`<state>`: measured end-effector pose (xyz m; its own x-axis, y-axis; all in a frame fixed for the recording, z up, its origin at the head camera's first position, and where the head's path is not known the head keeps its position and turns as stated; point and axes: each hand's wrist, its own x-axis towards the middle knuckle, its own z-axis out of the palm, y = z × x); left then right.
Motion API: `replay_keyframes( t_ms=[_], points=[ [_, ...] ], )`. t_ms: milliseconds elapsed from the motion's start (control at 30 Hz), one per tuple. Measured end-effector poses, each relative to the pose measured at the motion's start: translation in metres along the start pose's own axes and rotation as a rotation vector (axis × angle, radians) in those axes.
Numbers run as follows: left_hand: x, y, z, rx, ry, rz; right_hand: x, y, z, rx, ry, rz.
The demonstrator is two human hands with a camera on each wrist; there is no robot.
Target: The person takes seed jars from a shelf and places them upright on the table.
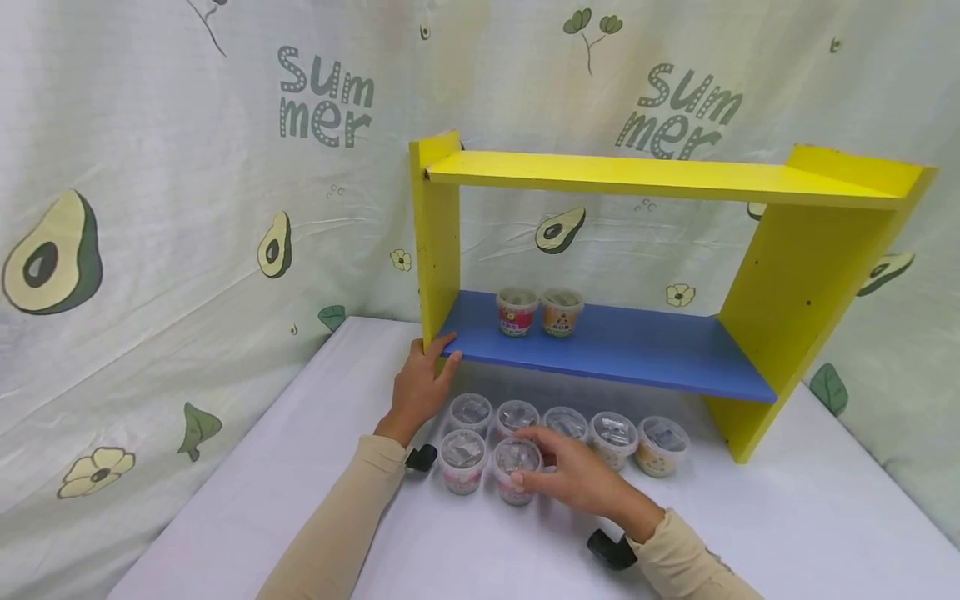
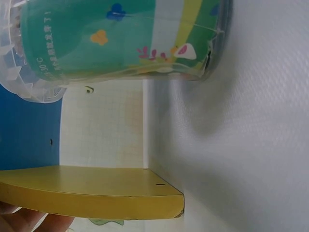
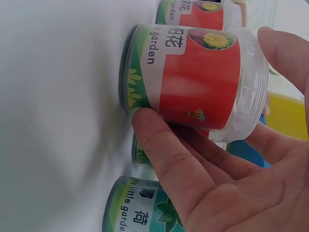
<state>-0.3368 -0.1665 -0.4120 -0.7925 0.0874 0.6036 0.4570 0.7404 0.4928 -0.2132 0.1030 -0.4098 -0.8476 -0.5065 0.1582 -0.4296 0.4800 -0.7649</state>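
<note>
My right hand (image 1: 531, 458) grips the front cup (image 1: 514, 468) of a cluster of small clear-lidded cups on the white table (image 1: 787, 517). In the right wrist view this cup (image 3: 193, 82) has a red and green label; my thumb (image 3: 159, 150) presses its side and my fingers curl past its lid. My left hand (image 1: 429, 360) rests with straight fingers on the foot of the yellow shelf's left side panel (image 1: 437, 250), thumb at the blue board (image 1: 637, 350). In the left wrist view a green-labelled cup (image 2: 120, 38) stands close beside that yellow panel (image 2: 96, 193).
Two labelled cups (image 1: 517, 310) (image 1: 562, 310) stand on the blue board near its left end. Several more cups (image 1: 613, 437) sit in a row under the board's front edge. An avocado-print cloth (image 1: 150, 250) hangs behind and to the left.
</note>
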Motion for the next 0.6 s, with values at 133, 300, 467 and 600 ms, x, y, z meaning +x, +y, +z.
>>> replay_keyframes(
  t_ms=[133, 300, 467, 600],
  points=[
    [-0.0010, 0.0004, -0.0003, 0.002, 0.000, -0.001, 0.0005, 0.0001, 0.0016, 0.025, -0.013, 0.009],
    [-0.0001, 0.0002, 0.0002, 0.000, 0.018, 0.009, 0.0028, -0.0002, 0.0030, 0.021, -0.006, 0.019],
    [0.0001, 0.0000, 0.0005, 0.003, 0.019, 0.013, 0.0034, 0.0002, 0.0047, 0.000, 0.002, 0.040],
    [0.0005, -0.0005, 0.0008, 0.012, 0.017, 0.013, 0.0032, 0.0012, 0.0056, -0.019, 0.009, 0.050]
  ],
)
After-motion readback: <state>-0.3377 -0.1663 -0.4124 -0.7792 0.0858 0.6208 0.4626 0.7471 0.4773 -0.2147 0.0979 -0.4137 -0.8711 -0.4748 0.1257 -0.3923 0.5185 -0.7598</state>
